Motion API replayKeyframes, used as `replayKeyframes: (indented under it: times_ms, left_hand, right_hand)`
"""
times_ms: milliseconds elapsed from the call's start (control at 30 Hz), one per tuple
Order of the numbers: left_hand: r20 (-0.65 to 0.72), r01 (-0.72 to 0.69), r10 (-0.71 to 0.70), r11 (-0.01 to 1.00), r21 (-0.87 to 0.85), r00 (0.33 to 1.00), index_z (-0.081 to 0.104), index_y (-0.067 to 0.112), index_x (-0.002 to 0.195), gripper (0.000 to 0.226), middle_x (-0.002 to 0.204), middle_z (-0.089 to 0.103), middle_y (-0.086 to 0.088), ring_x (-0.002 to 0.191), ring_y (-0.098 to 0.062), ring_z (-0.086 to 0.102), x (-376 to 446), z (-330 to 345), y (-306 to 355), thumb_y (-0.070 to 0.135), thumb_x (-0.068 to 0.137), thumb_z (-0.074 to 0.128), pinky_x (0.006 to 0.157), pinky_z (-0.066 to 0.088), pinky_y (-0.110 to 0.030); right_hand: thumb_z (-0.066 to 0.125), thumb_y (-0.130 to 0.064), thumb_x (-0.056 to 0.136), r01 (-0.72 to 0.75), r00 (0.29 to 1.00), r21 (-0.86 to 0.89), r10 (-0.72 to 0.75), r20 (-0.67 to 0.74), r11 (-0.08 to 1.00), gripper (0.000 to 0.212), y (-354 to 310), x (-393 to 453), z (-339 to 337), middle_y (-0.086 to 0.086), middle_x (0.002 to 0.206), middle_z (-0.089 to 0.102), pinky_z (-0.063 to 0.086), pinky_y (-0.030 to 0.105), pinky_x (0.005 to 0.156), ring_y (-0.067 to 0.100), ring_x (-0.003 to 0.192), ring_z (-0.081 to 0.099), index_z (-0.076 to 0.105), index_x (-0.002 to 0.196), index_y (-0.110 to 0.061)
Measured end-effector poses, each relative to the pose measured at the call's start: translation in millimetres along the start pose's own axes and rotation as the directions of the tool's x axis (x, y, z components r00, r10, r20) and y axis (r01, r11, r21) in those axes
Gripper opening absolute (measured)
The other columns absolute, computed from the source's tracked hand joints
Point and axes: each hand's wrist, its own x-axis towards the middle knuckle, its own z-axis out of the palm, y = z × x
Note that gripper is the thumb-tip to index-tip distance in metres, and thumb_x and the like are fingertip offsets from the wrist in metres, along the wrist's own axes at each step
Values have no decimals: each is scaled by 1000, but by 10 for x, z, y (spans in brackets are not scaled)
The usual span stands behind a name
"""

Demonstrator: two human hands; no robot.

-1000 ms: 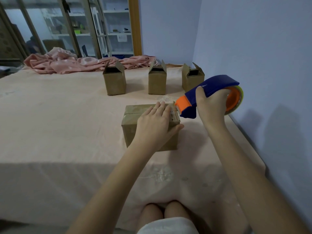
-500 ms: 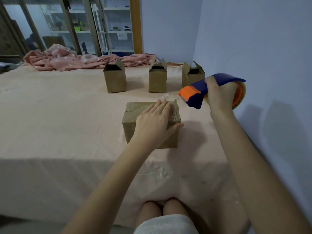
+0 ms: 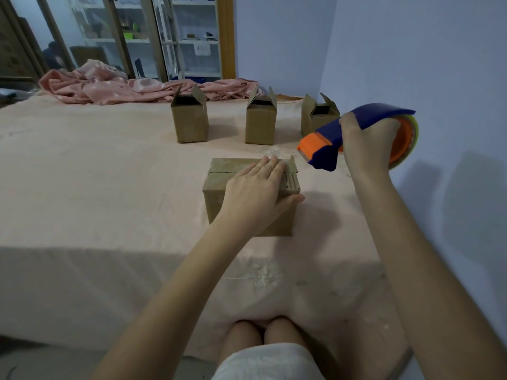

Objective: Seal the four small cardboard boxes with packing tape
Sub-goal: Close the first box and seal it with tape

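A closed cardboard box (image 3: 219,187) lies near me on the pink-covered table (image 3: 96,187), with clear tape along its top. My left hand (image 3: 258,193) presses flat on its lid, fingers straight, thumb over the right edge. My right hand (image 3: 367,144) grips a blue and orange tape dispenser (image 3: 323,144), held in the air just right of and above the box, orange nose pointing left. Three upright boxes with open flaps stand behind: left box (image 3: 189,119), middle box (image 3: 260,122), right box (image 3: 315,119).
A crumpled pink cloth (image 3: 123,89) lies along the table's far edge. A blue wall (image 3: 425,64) runs close along the right side. Glass doors and shelves (image 3: 164,37) stand behind. My knees (image 3: 263,335) touch the table's near edge.
My right hand lifted the dispenser off the box's right end, up and to the right, then held it there. My left hand stayed pressed on the lid.
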Motion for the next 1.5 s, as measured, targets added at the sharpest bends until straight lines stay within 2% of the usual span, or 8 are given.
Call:
replayKeyframes:
  times_ms: [200, 300, 400, 667, 867, 1133, 1400, 1500]
  left_hand:
    - [-11, -11, 11, 1000, 8, 1000, 23, 20, 149, 79, 156, 21, 1, 143, -11, 16, -12, 9, -8, 70, 87, 28, 114, 13, -27]
    - [0, -11, 11, 1000, -1, 1000, 22, 21, 149, 79, 156, 20, 1, 143, -11, 16, -15, 16, -3, 69, 87, 28, 114, 14, -28]
    - [-8, -16, 16, 1000, -4, 1000, 24, 21, 148, 77, 155, 22, 1, 143, -11, 17, 13, 12, -15, 69, 88, 29, 114, 14, -27]
    - [-7, -24, 24, 1000, 5, 1000, 27, 22, 147, 76, 155, 23, 1, 143, -11, 19, 11, 24, -7, 69, 88, 29, 114, 15, -27]
    - [15, -23, 23, 1000, -4, 1000, 24, 25, 148, 75, 156, 21, 1, 143, -12, 18, 22, 19, 0, 69, 88, 28, 114, 16, -29]
    - [-8, -10, 10, 1000, -8, 1000, 30, 25, 146, 73, 154, 26, 1, 142, -12, 21, 29, 21, 12, 69, 87, 33, 113, 18, -29]
    - [-26, -4, 4, 1000, 16, 1000, 32, 23, 145, 72, 154, 27, -1, 142, -13, 22, 9, 34, 43, 66, 88, 34, 114, 16, -28]
    - [-26, 4, -3, 1000, 21, 1000, 32, 21, 146, 72, 154, 28, -2, 142, -14, 23, 1, 36, 61, 65, 89, 35, 114, 16, -28]
  right_hand:
    - [61, -25, 81, -43, 999, -12, 43, -15, 999, 37, 52, 8, -11, -6, 87, 60, 41, 13, 55, 5, 70, 59, 48, 112, -11]
    - [60, -24, 78, -86, 996, 47, 88, -34, 995, 12, 51, 54, -101, -13, 67, 55, 41, 14, 50, -5, 51, 55, 49, 82, -22]
    - [61, -21, 78, -105, 994, 53, 106, -24, 993, 19, 46, 80, -152, -14, 62, 53, 43, 16, 51, -5, 47, 52, 44, 71, -27]
    - [56, -24, 81, -52, 995, -145, 64, 82, 988, 32, 198, 76, -93, -3, 79, 56, 39, 22, 57, 10, 66, 54, 50, 105, -4]
    - [56, -22, 80, -148, 971, -284, 194, 143, 947, 45, 194, 129, 14, 3, 95, 55, 34, 24, 51, 20, 82, 55, 43, 121, -7]
    - [55, -20, 80, -130, 951, -447, 238, 195, 885, 40, 46, 223, 124, 4, 95, 52, 34, 27, 56, 20, 85, 52, 38, 114, -12]
    - [49, -18, 86, 85, 980, -610, 45, 194, 787, 43, -127, 121, 261, 6, 94, 56, 32, 30, 66, 26, 83, 54, 32, 122, -2]
    - [51, -21, 88, 179, 978, -658, -57, 202, 731, 47, -140, 87, 364, 11, 111, 59, 38, 31, 71, 30, 99, 59, 31, 125, -1]
